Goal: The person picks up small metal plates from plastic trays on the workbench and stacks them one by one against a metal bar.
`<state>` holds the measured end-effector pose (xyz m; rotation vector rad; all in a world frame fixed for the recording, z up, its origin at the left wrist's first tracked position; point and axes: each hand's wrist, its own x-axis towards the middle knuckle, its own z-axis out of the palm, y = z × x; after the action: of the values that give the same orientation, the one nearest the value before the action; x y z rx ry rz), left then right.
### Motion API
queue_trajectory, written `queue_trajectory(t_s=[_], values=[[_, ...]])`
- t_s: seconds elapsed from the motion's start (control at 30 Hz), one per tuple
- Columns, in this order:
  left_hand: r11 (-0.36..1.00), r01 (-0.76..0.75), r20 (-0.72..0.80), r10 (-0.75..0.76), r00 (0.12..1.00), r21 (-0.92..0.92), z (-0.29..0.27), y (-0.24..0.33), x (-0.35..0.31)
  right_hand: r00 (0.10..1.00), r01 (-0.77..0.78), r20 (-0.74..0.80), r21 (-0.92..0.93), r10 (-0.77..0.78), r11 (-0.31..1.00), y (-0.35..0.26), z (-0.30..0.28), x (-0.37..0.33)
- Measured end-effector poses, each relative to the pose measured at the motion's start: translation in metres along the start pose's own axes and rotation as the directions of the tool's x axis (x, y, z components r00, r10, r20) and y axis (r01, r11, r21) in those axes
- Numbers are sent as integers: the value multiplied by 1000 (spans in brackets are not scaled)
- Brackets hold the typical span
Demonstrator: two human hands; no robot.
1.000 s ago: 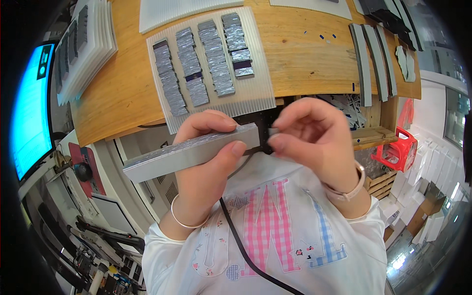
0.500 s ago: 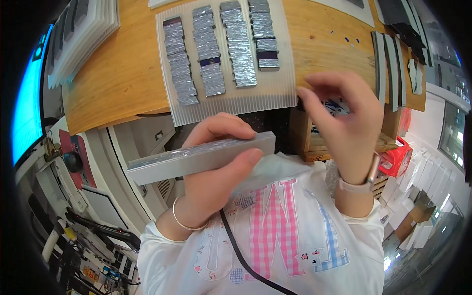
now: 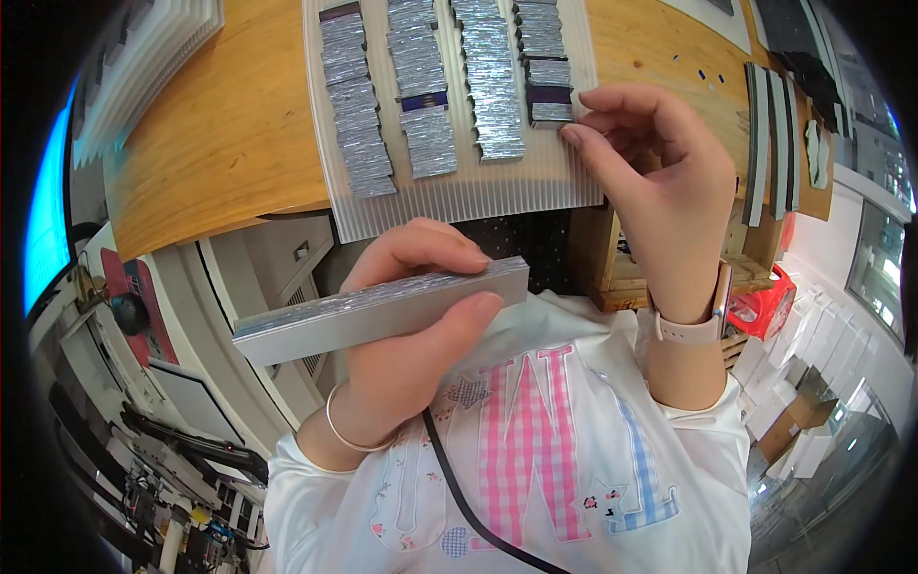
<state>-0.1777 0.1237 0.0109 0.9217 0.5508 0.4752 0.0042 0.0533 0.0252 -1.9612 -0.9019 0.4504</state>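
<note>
My left hand [image 3: 400, 371] grips a long bar-shaped stack of thin silver strips [image 3: 378, 320], thumb on the near face and fingers behind. The stack lies crosswise in front of my chest, its layered edge up. Above it, on the table, a translucent ribbed sheet [image 3: 459, 206] carries several columns of small silver pieces. My right hand [image 3: 669, 172] is at the near end of the rightmost column [image 3: 548, 91], thumb and index finger apart. The fingertips are right beside that column's edge; whether they touch it I cannot tell. A dark band crosses this column near its end.
An open wooden drawer [image 3: 607, 273] sits below the table edge, under my right wrist. Long grey strips [image 3: 755, 143] lie at the table's right. Stacked ribbed sheets [image 3: 158, 72] stand at the far left, near a lit screen [image 3: 48, 210]. A black cable [image 3: 464, 502] hangs across my shirt.
My right hand has moved up and slightly left, from over the drawer to the rightmost column. My left hand still holds the strip stack. The view has shifted a little.
</note>
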Motion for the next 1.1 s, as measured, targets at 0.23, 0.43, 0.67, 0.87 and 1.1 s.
queue_trajectory(t_s=[0.23, 0.43, 0.67, 0.87, 1.1], values=[[1000, 29, -7, -28, 1000, 5, 0, 0, 1, 999, 10, 53, -7, -9, 1000, 0, -2, 1], [1000, 28, -5, -28, 1000, -7, 1, 0, 1, 997, 6, 82, -15, -5, 1000, 1, -4, 3], [1000, 18, -6, -18, 1000, -12, 1, -1, 1, 969, -82, 240, 68, 63, 994, 2, -21, 0], [1000, 14, 13, -14, 1000, -13, 1, -1, 1, 965, -128, 253, 225, 69, 966, 12, -36, 3], [1000, 25, 4, -25, 1000, 1, 3, 1, -1, 992, -54, 104, -115, 66, 992, 15, -44, 11]])
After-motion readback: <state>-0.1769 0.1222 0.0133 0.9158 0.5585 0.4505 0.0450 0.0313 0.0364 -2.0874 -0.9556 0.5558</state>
